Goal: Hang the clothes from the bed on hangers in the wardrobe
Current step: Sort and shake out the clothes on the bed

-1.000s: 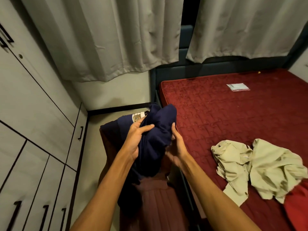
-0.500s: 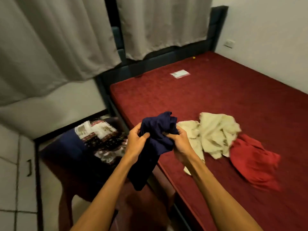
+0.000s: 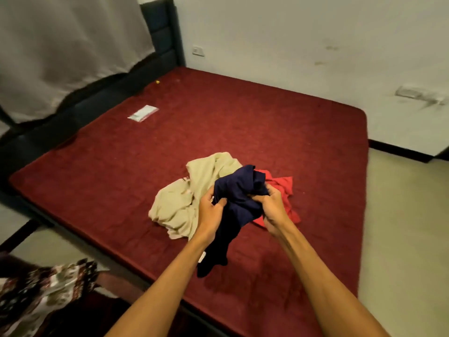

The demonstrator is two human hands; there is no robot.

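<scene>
- L hand (image 3: 211, 212) & R hand (image 3: 274, 207) are both gripping a bunched navy garment (image 3: 239, 190), fingers curled into the fabric.
- Garment's lower end is hanging down between the forearms, over the bed (image 3: 243, 113).
- Beige garment (image 3: 187, 198) & red garment (image 3: 283, 188) are lying crumpled on the bed, just behind the navy one.
- Small clear packet (image 3: 143, 113) is lying nr the headboard (image 3: 164, 32); patterned cloth (image 3: 43, 285) is showing bottom left, off the bed.
</scene>
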